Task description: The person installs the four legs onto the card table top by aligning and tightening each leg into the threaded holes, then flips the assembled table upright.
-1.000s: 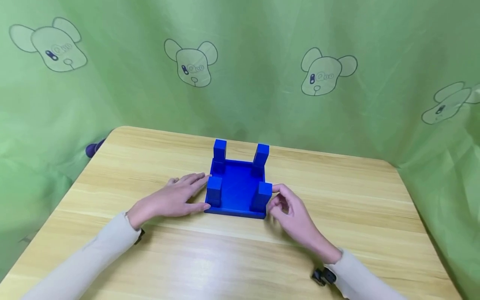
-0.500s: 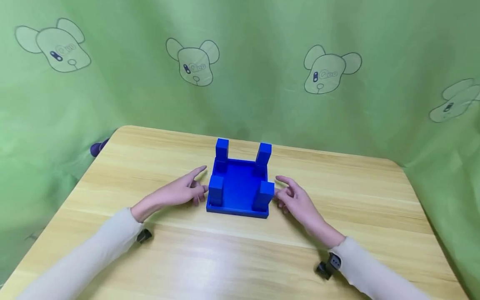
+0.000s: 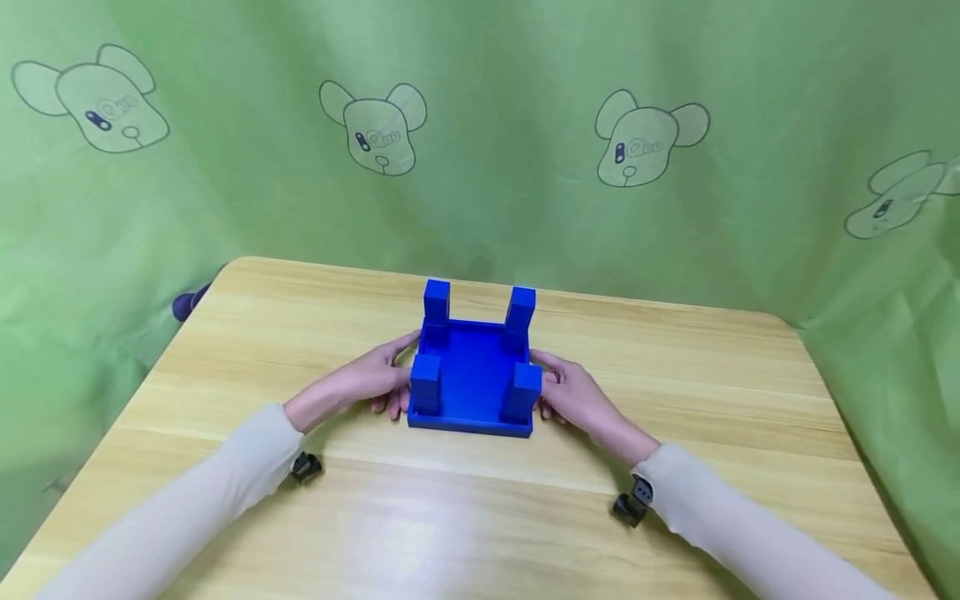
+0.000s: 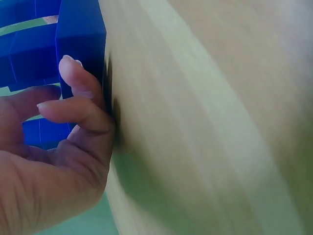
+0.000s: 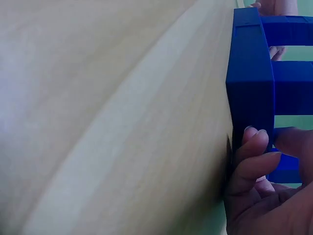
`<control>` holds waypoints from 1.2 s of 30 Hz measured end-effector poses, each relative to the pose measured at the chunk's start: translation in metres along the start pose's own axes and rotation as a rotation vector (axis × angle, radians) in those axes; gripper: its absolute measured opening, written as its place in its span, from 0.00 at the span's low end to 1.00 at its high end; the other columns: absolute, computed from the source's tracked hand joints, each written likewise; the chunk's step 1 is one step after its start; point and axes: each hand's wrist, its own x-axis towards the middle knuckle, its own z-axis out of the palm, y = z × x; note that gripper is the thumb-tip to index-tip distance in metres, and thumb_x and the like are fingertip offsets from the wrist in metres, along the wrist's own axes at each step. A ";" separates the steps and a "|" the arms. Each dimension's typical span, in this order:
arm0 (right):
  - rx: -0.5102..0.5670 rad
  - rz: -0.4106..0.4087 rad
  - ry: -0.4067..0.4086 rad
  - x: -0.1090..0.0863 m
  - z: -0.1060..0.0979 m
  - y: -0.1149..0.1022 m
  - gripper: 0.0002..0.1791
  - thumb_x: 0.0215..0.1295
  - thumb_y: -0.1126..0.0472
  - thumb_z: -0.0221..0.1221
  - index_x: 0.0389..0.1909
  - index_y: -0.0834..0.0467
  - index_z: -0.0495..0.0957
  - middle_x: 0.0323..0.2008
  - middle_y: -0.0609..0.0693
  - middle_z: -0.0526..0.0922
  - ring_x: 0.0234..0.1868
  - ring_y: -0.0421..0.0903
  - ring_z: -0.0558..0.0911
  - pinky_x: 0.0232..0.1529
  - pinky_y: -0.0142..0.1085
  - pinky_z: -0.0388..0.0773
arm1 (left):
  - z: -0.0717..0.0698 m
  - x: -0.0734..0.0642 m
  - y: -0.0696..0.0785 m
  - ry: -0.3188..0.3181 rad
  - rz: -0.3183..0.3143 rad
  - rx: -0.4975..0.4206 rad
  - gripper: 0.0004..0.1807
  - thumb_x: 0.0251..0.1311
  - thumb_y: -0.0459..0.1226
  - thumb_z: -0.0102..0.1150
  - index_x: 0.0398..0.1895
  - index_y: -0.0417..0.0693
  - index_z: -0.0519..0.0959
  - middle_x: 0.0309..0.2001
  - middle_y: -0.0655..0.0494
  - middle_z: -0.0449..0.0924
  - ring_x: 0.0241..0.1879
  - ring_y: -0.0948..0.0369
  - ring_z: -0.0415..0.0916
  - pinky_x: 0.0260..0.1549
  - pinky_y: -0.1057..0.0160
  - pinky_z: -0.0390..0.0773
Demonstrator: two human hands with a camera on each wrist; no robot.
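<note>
A blue toy table (image 3: 474, 375), a square rimmed panel with a leg standing up at each corner, lies legs-up on the wooden tabletop. My left hand (image 3: 366, 379) grips its left side, and my right hand (image 3: 581, 400) grips its right side. In the left wrist view the left hand's thumb and fingers (image 4: 80, 81) meet the panel's edge, some fingers curled low against its side. The right wrist view has the right hand (image 5: 266, 181) in a similar hold, its thumb by the rim. Parts of both hands are hidden behind the near legs in the head view.
The wooden tabletop (image 3: 675, 400) stretches around the toy table on all sides. Green cloth (image 3: 510, 167) printed with bear-like heads hangs behind it and at both sides. A dark purple object (image 3: 186, 305) sticks out past the left table edge.
The left hand first lifts from its flat position beside the rim, then both hands close in on the toy table's sides. The toy table stays in about the same place on the tabletop.
</note>
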 end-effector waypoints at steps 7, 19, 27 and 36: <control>-0.069 0.009 0.055 0.001 0.003 -0.003 0.36 0.79 0.63 0.60 0.84 0.60 0.64 0.23 0.48 0.76 0.23 0.44 0.78 0.23 0.32 0.71 | 0.002 0.006 0.000 0.037 -0.022 0.018 0.50 0.76 0.31 0.57 0.92 0.54 0.39 0.20 0.46 0.81 0.14 0.59 0.77 0.13 0.67 0.66; -0.079 -0.033 0.138 0.008 0.009 -0.003 0.32 0.73 0.64 0.66 0.77 0.64 0.73 0.50 0.57 0.89 0.47 0.50 0.80 0.52 0.42 0.79 | 0.007 0.004 0.003 0.089 0.034 0.060 0.44 0.80 0.33 0.56 0.91 0.48 0.46 0.20 0.46 0.78 0.13 0.59 0.73 0.13 0.67 0.65; -0.040 -0.019 0.187 0.004 0.011 -0.007 0.32 0.70 0.72 0.63 0.75 0.66 0.75 0.60 0.63 0.87 0.36 0.47 0.78 0.28 0.32 0.69 | 0.012 0.006 0.003 0.191 0.081 0.149 0.41 0.76 0.24 0.49 0.90 0.46 0.51 0.29 0.47 0.76 0.20 0.60 0.72 0.19 0.67 0.69; -0.003 -0.090 0.244 -0.005 0.010 -0.008 0.36 0.74 0.63 0.70 0.80 0.58 0.71 0.34 0.54 0.90 0.32 0.43 0.84 0.30 0.30 0.76 | 0.016 -0.002 0.007 0.284 0.209 0.243 0.48 0.75 0.27 0.60 0.91 0.50 0.47 0.35 0.46 0.82 0.26 0.50 0.82 0.25 0.57 0.84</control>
